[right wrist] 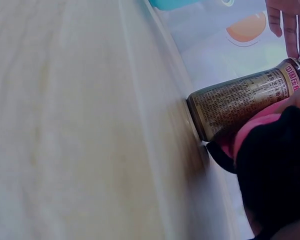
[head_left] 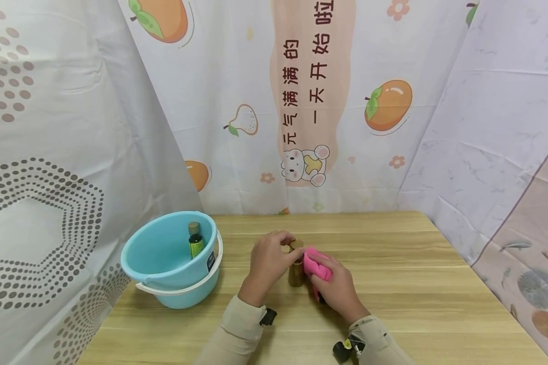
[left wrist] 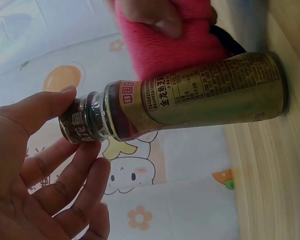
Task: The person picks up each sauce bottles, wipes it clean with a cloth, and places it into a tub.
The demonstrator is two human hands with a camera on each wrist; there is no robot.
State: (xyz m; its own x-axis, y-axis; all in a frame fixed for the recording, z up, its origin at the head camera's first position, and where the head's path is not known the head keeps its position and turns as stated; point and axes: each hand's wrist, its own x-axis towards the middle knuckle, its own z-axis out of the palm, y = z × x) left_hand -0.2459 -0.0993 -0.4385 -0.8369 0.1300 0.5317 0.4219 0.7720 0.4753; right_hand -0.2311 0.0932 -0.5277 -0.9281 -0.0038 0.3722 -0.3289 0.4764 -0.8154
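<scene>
A small glass bottle with a gold label [head_left: 296, 276] stands upright on the table between the hands. At its top, my left hand [head_left: 268, 256] pinches the dark brown printed cap [left wrist: 76, 121] between thumb and fingers. My right hand [head_left: 340, 290] grips a bunched pink cloth [head_left: 316, 264], which touches the bottle's right side. The left wrist view shows this cloth [left wrist: 165, 52] against the label, with a black edge below it. In the right wrist view, black material [right wrist: 275, 165] lies beside the pink and covers part of the bottle [right wrist: 242, 102].
Two nested light blue buckets [head_left: 169, 271] with white handles stand at the table's left. Inside the upper one leans a dark bottle with a yellow-green label [head_left: 196, 243]. The wooden table [head_left: 415, 284] backs onto a printed curtain [head_left: 237, 167].
</scene>
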